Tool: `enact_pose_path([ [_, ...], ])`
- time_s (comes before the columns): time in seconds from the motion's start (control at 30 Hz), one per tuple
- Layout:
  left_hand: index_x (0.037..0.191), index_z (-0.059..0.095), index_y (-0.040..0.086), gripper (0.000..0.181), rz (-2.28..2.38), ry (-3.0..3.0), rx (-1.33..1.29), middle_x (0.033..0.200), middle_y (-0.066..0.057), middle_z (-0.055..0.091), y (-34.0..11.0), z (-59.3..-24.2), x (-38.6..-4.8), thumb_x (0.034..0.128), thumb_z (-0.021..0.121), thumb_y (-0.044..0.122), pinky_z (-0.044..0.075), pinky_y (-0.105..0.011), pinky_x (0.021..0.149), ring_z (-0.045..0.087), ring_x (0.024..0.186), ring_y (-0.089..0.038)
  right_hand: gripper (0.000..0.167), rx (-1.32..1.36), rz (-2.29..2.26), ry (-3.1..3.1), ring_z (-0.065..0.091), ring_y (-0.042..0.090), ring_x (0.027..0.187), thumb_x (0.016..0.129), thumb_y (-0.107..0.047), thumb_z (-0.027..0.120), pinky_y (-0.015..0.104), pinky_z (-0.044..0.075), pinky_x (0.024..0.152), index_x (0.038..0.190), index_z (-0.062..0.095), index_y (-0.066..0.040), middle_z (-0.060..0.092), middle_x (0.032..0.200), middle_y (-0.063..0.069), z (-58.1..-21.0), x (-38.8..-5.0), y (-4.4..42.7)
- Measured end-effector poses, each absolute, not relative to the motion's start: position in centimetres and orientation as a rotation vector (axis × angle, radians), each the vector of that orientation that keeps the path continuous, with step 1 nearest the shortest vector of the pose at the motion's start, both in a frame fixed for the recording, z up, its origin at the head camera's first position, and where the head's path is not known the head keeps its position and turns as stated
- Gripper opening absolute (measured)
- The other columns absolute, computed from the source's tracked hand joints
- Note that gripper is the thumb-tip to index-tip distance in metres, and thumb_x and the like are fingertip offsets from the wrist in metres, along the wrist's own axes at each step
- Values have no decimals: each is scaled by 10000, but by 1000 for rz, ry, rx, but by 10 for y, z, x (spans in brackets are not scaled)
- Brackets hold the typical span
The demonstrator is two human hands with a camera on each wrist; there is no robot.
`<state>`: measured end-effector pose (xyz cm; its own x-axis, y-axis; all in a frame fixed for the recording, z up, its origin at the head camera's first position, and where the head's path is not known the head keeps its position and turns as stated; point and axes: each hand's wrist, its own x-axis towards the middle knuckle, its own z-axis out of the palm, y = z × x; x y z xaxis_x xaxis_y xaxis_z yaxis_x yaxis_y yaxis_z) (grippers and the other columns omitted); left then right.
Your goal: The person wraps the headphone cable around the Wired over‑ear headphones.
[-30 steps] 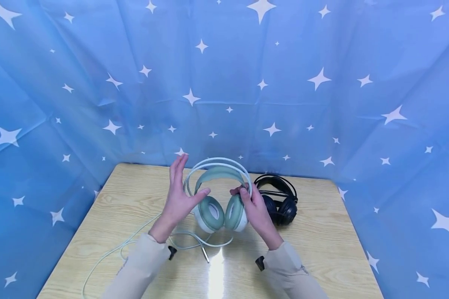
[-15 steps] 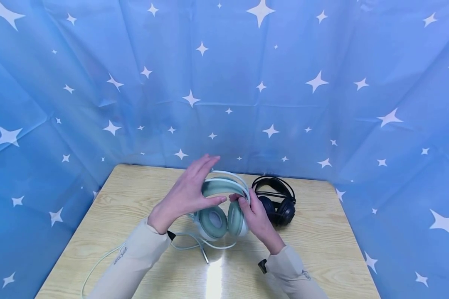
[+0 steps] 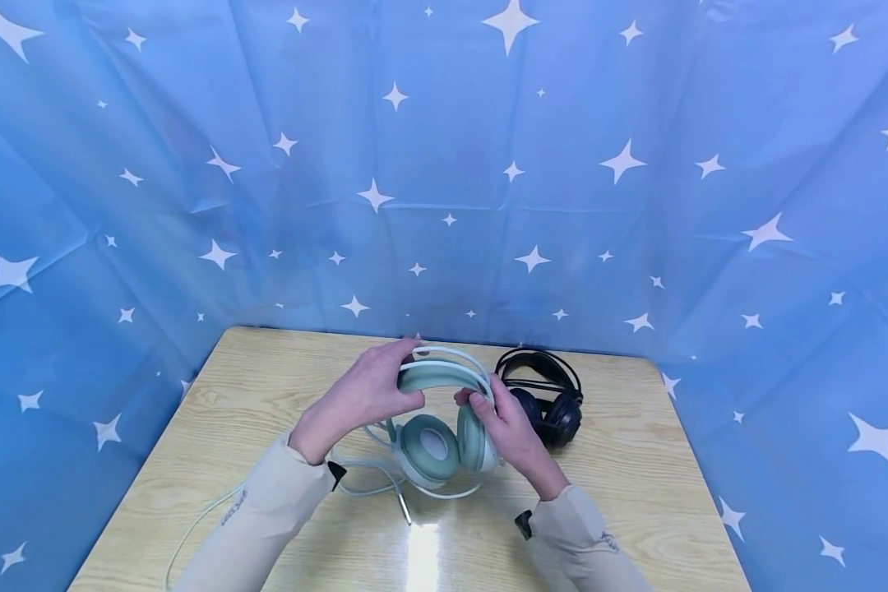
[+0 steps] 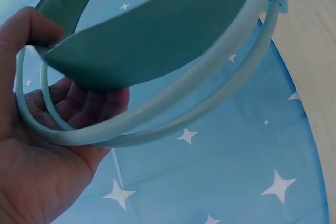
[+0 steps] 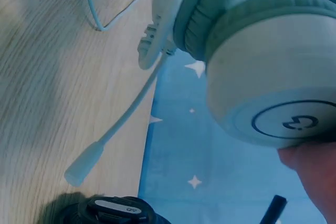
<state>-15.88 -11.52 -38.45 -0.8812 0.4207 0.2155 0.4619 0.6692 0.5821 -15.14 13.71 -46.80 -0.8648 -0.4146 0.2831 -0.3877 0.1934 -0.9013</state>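
Pale green and white headphones (image 3: pixel 422 448) are held over the middle of the table, ear cushions toward me. My left hand (image 3: pixel 370 386) grips the left part of the headband. In the left wrist view its thumb lies on the green padded strap (image 4: pixel 152 40), and its fingers curl behind the two pale hoops (image 4: pixel 173 114). My right hand (image 3: pixel 514 427) holds the headphones' right side, above that ear cup. The right wrist view shows a white ear cup (image 5: pixel 262 77) with a dark logo, and a thin microphone boom (image 5: pixel 131 111) sticking out from the other cup.
Black headphones (image 3: pixel 562 419) rest on the wooden table (image 3: pixel 636 493), just right of my right hand. A pale cable (image 3: pixel 200 522) trails across the left side and loops under the headphones. A blue star-patterned curtain (image 3: pixel 444 164) stands behind and at both sides.
My left hand has moved right from beside the headphones and taken hold of the headband. The headphones have tipped and sunk slightly. My right hand keeps its grip.
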Motion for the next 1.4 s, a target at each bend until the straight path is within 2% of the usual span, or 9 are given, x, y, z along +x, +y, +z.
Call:
enact_pose_path([
  [0.23,1091,611,117,296,-1091,-2769,-684,850,18,539,-120,-393,-156,800,664,117,440,-338,672,514,754,-185,268,-755,-1632,2363,684,244,1078,1083,-234,541,392,536,962,1286,572,-63,713,1118,74,-459,-157,143],
  [0.4,1099,634,96,302,-1121,-2661,-667,904,12,567,-119,-401,-153,798,616,102,446,-348,709,524,785,-187,312,-655,-1602,2364,674,212,1071,1016,-307,663,407,536,933,1276,613,-142,702,1158,28,-457,-156,143],
  [0.53,1123,651,75,351,-1130,-2591,-647,928,7,591,-117,-405,-151,776,621,118,447,-350,716,534,802,-192,424,-569,-1680,2423,630,219,1097,973,-309,722,426,514,922,1367,588,-226,658,1221,12,-456,-152,138],
  [0.67,1174,663,81,406,-1195,-2600,-621,949,10,614,-115,-407,-150,771,640,124,456,-350,719,546,812,-188,389,-590,-1819,2392,653,251,1024,1009,-262,680,399,539,879,1377,584,-183,663,1139,68,-455,-151,132],
  [0.83,1353,631,118,555,-1301,-2767,-572,936,35,643,-118,-405,-152,815,732,211,486,-346,713,574,790,-154,261,-674,-1879,2379,591,201,859,1072,-194,561,312,512,779,1308,594,-88,584,976,60,-456,-151,130],
  [1.03,1036,631,124,276,-1358,-2898,-654,804,28,602,-125,-405,-153,843,760,272,464,-315,624,545,681,-132,272,-723,-1891,2371,543,152,890,1086,-177,523,276,479,785,1311,592,-40,562,1017,61,-459,-151,132],
  [1.1,1002,609,147,258,-1425,-2869,-651,784,18,595,-127,-407,-152,843,766,275,457,-320,608,543,668,-148,274,-734,-1903,2363,547,163,901,1086,-179,525,275,478,784,1322,594,-58,579,1050,75,-458,-151,133],
  [1.27,1146,660,185,340,-1625,-2715,-559,875,4,638,-126,-415,-149,838,787,256,482,-334,651,574,754,-178,279,-731,-1949,2342,550,168,914,1089,-180,519,271,474,784,1334,590,-69,588,1080,87,-455,-152,130],
  [1.4,1267,658,158,431,-1638,-2669,-503,925,-21,643,-123,-420,-147,838,697,169,473,-324,648,567,750,-182,274,-689,-1983,2349,559,164,936,1085,-157,522,267,484,808,1319,588,-31,590,1088,87,-455,-152,125],
])
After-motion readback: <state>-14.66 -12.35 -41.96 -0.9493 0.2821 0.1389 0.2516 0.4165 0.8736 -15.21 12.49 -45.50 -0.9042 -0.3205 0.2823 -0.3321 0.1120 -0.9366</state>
